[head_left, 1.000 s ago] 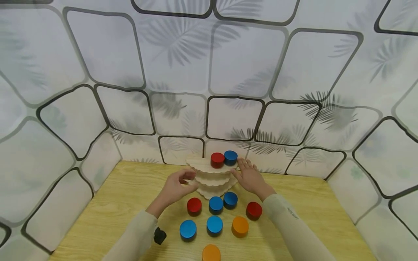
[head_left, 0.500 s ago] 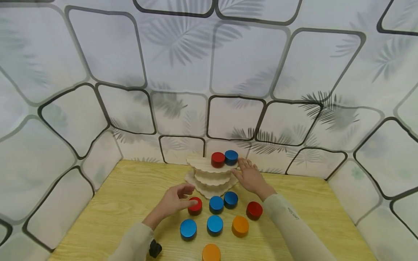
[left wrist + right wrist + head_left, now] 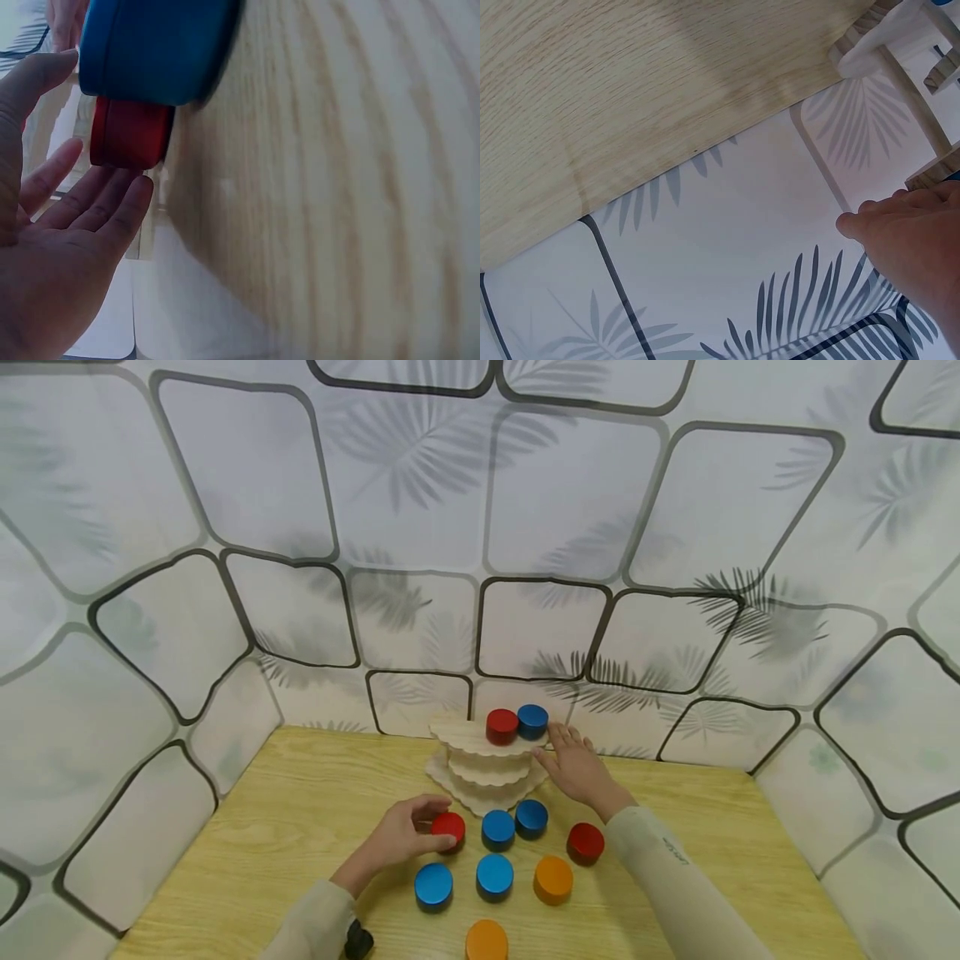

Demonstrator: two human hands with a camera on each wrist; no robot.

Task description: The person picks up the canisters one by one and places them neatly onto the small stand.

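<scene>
Left hand (image 3: 405, 833) open around a glossy red cylinder (image 3: 448, 827); right hand (image 3: 577, 770) flat at a stand.

The red cylinder sits on the table at one o'clock from the left sleeve (image 3: 318, 914), with the pale wooden scalloped three-tier stand (image 3: 489, 768) at its one o'clock. The left wrist view shows extended fingers beneath the red cylinder, which a glossy blue cylinder (image 3: 161, 52) partly covers; whether the fingertips touch it, I cannot tell. The right hand grasps nothing, its straightened fingers beside the stand's top tier at two o'clock. Only the right wrist view reveals a wooden rod (image 3: 915, 101) between tiers; fingertips are hard to make out there. An orange cylinder (image 3: 487, 939) is cut off at six o'clock.
</scene>
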